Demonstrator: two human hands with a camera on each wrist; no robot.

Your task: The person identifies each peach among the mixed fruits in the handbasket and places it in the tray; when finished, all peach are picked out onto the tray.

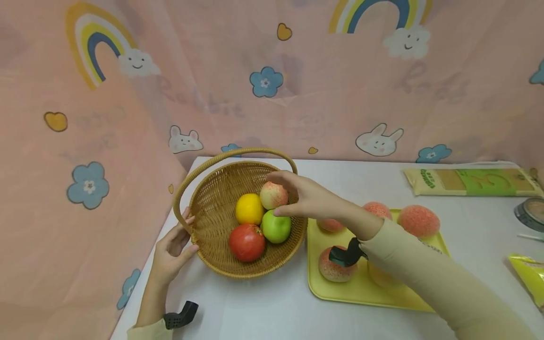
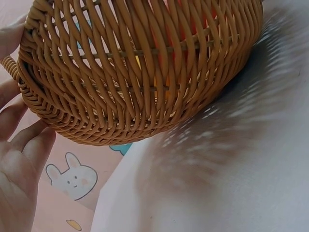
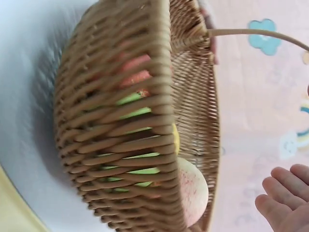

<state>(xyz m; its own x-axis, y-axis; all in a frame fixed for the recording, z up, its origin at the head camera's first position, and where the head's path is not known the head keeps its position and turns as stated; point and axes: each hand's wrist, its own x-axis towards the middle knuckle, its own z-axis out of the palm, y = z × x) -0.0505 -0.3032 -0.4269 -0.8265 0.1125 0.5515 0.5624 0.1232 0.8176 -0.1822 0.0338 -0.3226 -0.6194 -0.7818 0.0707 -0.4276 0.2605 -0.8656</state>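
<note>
A round wicker basket (image 1: 212,208) with an arched handle stands on the white table. In it lie a yellow round fruit (image 1: 250,209), a green apple (image 1: 276,227), a red round fruit (image 1: 247,243) and a speckled peach (image 1: 273,194). My left hand (image 1: 170,255) grips the basket's left side by the handle's base, thumb and fingers at the rim. Above the right rim hovers my right hand (image 1: 303,193), its fingers extended and nothing in them. The right wrist view shows that hand (image 3: 287,200) apart from the peach (image 3: 193,192).
Right of the basket, a yellow tray (image 1: 316,288) bears several pinkish round fruits, partly hidden by my right sleeve. Farther right are a long green and beige packet (image 1: 471,182), a round dark-rimmed container (image 1: 531,213) and a yellow packet (image 1: 529,276). A pink patterned cloth (image 1: 221,56) hangs behind.
</note>
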